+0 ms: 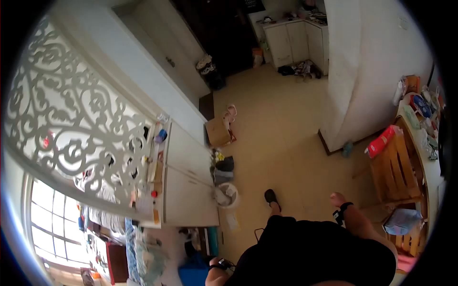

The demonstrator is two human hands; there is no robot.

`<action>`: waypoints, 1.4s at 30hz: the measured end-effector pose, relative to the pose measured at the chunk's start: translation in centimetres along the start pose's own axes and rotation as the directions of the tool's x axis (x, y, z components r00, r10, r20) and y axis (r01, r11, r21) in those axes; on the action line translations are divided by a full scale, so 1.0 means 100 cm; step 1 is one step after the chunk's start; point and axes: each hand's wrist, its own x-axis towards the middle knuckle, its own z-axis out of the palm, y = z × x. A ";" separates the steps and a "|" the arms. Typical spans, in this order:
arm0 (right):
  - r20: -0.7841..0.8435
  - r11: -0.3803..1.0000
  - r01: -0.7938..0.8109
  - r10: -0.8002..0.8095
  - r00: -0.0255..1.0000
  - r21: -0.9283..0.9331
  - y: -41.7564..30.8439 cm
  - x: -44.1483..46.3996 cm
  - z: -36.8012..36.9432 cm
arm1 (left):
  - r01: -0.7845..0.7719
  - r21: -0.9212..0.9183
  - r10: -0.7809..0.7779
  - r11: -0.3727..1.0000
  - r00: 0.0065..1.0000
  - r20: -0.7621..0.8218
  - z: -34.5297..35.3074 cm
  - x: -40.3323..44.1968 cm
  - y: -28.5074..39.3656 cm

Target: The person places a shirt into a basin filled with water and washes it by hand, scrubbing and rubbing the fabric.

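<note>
My right hand (338, 199) hangs out in front of me at the right, over the bare floor, with a black band and small device at the wrist. Its fingers look curled in, and nothing shows in them. At the lower left, my left hand (214, 261) hangs beside my dark clothing, also with a black band and device. Its fingers are hidden from me. A blue object (194, 270) is closest to that hand. The wooden chair (393, 167) is to the right of my right hand, apart from it.
One foot in a dark slipper (272, 198) steps on the tiled floor (281, 124). Along the left stand a white cabinet (188, 167), a white bin (227, 195) and a cardboard box (218, 132). A wall corner (341, 105) juts out at right; a cluttered table (420, 128) stands beyond.
</note>
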 end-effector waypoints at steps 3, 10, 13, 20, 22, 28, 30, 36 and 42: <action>0.167 0.917 0.184 -0.131 0.977 -0.353 0.003 0.075 0.005 | -0.050 0.325 0.031 0.944 0.997 0.064 -0.055 0.080 0.076; 0.329 0.755 0.193 0.031 0.944 -0.626 0.016 0.165 -0.045 | -0.345 0.613 0.421 0.711 0.907 0.022 -0.240 0.346 0.413; 0.067 0.974 -0.216 0.220 0.973 -0.073 0.017 0.201 -0.065 | -0.493 0.278 0.548 0.824 0.818 -0.173 -0.244 0.538 0.511; 0.514 0.736 0.282 0.104 0.851 -0.615 0.018 0.367 -0.127 | -0.490 -0.103 0.484 0.866 0.872 -0.073 -0.307 0.485 0.778; 0.474 0.835 0.118 0.183 0.861 -0.537 0.016 0.433 -0.165 | -0.355 -0.219 0.387 0.909 0.914 0.124 -0.291 0.555 0.753; 0.108 0.922 -0.380 0.372 0.922 0.075 -0.064 0.551 -0.352 | -0.644 0.414 0.653 0.643 0.744 0.143 -0.335 0.598 0.725; 0.020 0.914 -0.343 0.347 0.938 0.217 -0.063 0.595 -0.377 | -0.656 0.280 0.643 0.702 0.751 0.147 -0.335 0.654 0.680; -0.058 0.865 -0.420 0.451 0.891 0.276 -0.007 0.674 -0.398 | -0.439 0.498 0.366 0.748 0.899 0.241 -0.349 0.752 0.819; 0.182 0.622 -0.735 0.717 0.673 0.269 0.017 0.660 -0.444 | -0.641 0.759 0.501 -0.110 0.624 0.600 -0.378 0.965 1.180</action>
